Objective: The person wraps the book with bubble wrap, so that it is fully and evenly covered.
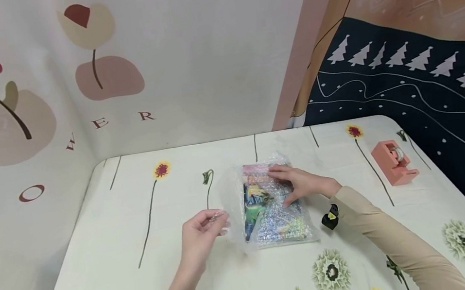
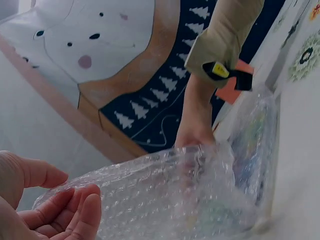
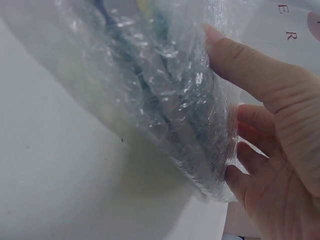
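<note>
A brightly printed item (image 1: 251,206) is lying near the middle of the table (image 1: 111,259), and clear bubble wrap (image 2: 145,195) is covering it; the glare is making the print partly unreadable to me. The person's left hand (image 1: 204,232) is grasping the edge of the wrap between thumb and fingers, just left of the item, and the sheet is extending from those fingers toward it. The right hand (image 1: 303,182) is resting unclenched on the upper right part of the wrapped item, thumb and fingers spreading apart and touching the wrap. Beige sleeves (image 1: 385,232) are covering both forearms. I am noting a coral tape dispenser (image 1: 391,163) standing farther right, apart from both hands.
</note>
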The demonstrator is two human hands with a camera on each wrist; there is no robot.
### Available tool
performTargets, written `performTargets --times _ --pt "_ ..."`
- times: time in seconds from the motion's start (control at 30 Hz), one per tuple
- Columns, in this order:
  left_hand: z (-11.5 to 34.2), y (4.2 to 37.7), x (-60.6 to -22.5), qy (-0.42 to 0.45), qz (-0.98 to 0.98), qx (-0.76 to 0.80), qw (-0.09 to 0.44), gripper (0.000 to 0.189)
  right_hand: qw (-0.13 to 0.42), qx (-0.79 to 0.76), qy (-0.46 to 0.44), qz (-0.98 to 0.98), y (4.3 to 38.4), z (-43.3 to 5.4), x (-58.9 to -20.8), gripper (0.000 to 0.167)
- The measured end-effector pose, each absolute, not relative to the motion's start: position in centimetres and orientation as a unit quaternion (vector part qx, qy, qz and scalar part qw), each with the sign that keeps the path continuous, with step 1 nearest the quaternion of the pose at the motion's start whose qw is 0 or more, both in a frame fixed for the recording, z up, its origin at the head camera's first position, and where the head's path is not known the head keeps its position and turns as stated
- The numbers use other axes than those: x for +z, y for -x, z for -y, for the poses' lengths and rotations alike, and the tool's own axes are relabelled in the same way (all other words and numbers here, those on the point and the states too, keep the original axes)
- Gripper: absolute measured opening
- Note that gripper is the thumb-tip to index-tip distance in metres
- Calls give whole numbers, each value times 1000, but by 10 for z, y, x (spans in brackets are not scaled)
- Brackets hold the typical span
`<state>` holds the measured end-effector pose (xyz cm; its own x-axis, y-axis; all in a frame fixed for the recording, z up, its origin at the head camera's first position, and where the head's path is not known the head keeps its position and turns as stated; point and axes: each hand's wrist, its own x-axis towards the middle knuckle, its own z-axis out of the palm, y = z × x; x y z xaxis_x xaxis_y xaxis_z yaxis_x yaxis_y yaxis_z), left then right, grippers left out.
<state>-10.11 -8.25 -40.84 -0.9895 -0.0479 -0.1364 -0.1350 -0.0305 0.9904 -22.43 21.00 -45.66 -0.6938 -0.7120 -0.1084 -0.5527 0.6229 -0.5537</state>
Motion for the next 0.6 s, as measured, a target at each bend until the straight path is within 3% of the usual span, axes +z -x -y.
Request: performTargets --times 0.23,0.6 --pt "53 95 -409 -28 -721 692 0 12 154 -243 360 -887 223 -211 -455 92" --pt "4 91 -421 -143 -754 634 -95 10 136 -245 371 -885 225 -210 -454 92"
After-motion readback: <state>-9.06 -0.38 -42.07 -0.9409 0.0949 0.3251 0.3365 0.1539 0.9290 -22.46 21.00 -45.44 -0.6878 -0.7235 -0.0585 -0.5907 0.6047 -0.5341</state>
